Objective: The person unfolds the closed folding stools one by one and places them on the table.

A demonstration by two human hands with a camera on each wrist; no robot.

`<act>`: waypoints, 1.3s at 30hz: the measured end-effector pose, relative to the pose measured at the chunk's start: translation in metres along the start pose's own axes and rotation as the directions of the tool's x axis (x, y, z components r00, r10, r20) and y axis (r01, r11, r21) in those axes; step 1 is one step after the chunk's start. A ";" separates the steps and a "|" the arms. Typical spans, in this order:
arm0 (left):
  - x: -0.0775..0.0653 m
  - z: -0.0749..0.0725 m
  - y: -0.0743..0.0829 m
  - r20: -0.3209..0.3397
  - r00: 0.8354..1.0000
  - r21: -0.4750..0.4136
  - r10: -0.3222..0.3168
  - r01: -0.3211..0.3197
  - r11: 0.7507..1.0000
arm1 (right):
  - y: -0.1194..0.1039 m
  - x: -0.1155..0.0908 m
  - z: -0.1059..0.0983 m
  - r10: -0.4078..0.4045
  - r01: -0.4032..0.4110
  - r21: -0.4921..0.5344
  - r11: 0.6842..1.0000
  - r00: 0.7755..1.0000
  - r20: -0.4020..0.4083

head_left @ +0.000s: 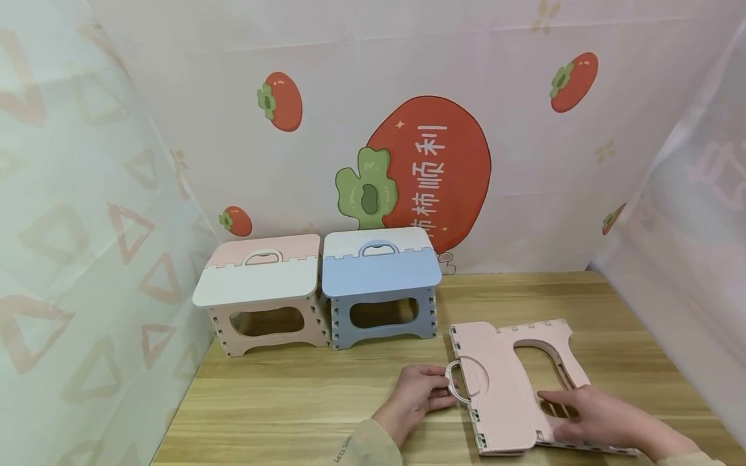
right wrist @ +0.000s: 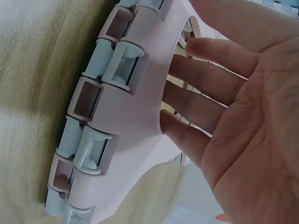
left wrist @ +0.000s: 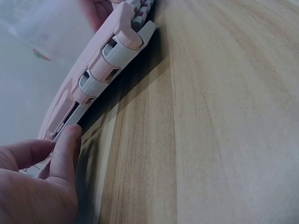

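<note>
A pink and white folding stool [head_left: 504,395] lies folded nearly flat on the table, its white carry handle [head_left: 458,382] pulled out at the left edge. My left hand [head_left: 416,396] pinches this handle between thumb and fingers [left wrist: 64,154]. At the leg panel, my right hand [head_left: 603,417] reaches over the oval cutout with fingers rather straight. In the right wrist view those fingers [right wrist: 201,93] meet the cutout's rim, beside the hinged leg joints [right wrist: 91,144]. The left wrist view shows the hinge edge [left wrist: 100,70] tilted above the wood.
Two folding stools stand unfolded side by side at the back left: one pink and white [head_left: 256,285], one blue and white [head_left: 381,278]. The wooden table [head_left: 280,401] meets a printed curtain [head_left: 513,246] behind and hanging sheets [head_left: 116,259] at the sides.
</note>
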State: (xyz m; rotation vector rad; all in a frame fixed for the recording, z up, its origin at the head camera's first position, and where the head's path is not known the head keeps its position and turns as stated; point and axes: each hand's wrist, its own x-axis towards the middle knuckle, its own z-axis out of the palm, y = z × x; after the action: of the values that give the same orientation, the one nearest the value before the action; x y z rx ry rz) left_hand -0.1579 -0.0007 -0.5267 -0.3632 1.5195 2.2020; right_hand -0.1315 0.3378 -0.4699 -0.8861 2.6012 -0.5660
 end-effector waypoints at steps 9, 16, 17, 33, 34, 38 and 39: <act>-0.002 -0.002 0.002 0.023 1.000 -0.008 -0.015 0.015 1.000 | -0.003 -0.006 0.004 -0.008 0.008 -0.006 1.000 1.000 -0.020; -0.001 -0.003 0.000 0.029 1.000 -0.015 -0.013 0.014 1.000 | -0.007 -0.005 0.010 -0.016 0.015 -0.003 1.000 1.000 -0.020; -0.002 -0.003 0.001 0.029 0.999 -0.017 -0.015 0.015 1.000 | -0.008 -0.005 0.011 -0.030 0.030 -0.009 1.000 0.999 -0.030; -0.001 -0.005 0.001 0.090 0.995 -0.020 -0.034 0.036 0.999 | -0.007 -0.003 0.016 -0.140 0.129 -0.118 0.985 0.986 -0.094; -0.001 -0.005 0.001 0.098 0.995 -0.018 -0.032 0.034 0.999 | -0.007 -0.002 0.016 -0.141 0.130 -0.114 0.985 0.986 -0.092; 0.000 -0.005 0.000 0.125 0.992 -0.029 -0.030 0.034 0.999 | -0.007 0.000 0.015 -0.142 0.133 -0.101 0.986 0.986 -0.087; 0.000 -0.005 0.000 0.130 0.991 -0.034 -0.030 0.034 0.999 | -0.007 0.000 0.015 -0.144 0.135 -0.097 0.986 0.986 -0.087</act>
State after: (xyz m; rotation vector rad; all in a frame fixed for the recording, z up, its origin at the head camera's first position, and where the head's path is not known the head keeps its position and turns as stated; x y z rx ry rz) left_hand -0.1580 -0.0055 -0.5285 -0.2489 1.3978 2.1853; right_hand -0.1216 0.3288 -0.4794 -1.1033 2.6822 -0.5417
